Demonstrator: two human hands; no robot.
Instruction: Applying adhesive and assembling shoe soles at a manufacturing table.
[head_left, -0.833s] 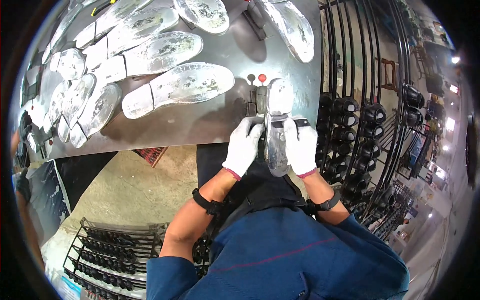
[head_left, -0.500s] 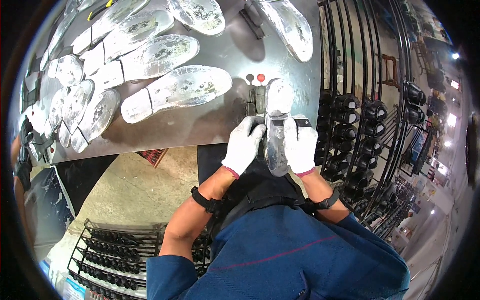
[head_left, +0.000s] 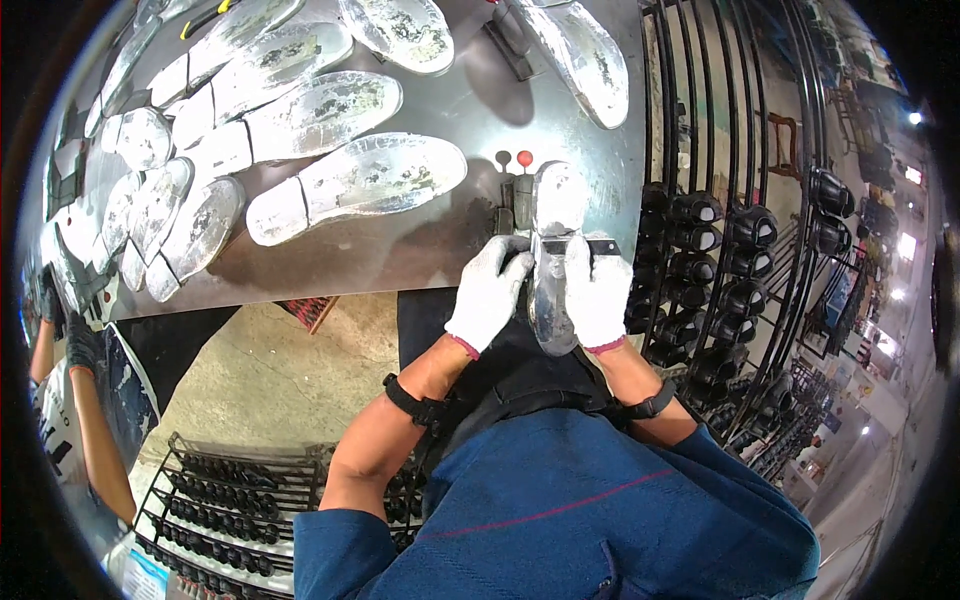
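Over the table's near edge, a long shiny sole-shaped piece (head_left: pixel 559 200) points toward me, with its near end overhanging. My left hand (head_left: pixel 490 292), in a white glove with greyed fingertips, is closed at its left side, the thumb against the edge. My right hand (head_left: pixel 598 300), gloved too, is closed on a dark flat metal strip (head_left: pixel 602 247) with a small hole, which lies crosswise over the piece's middle. Its thumb presses down on the strip. The fingers under the piece are hidden. Just beyond my left hand stands a small dark metal block (head_left: pixel 515 203).
Several similar sole-shaped pieces (head_left: pixel 355 175) cover the left of the metal table (head_left: pixel 330 265). Another one (head_left: pixel 585 65) lies at the far right. A red ball knob (head_left: pixel 525 158) sits near the block. Racks of black shoes (head_left: pixel 695 240) stand right. At far left is a co-worker's gloved hand (head_left: pixel 82 340).
My hands and the strip stay almost in place; the right hand has shifted very slightly left. At the far left, the co-worker's arm has come further into view.
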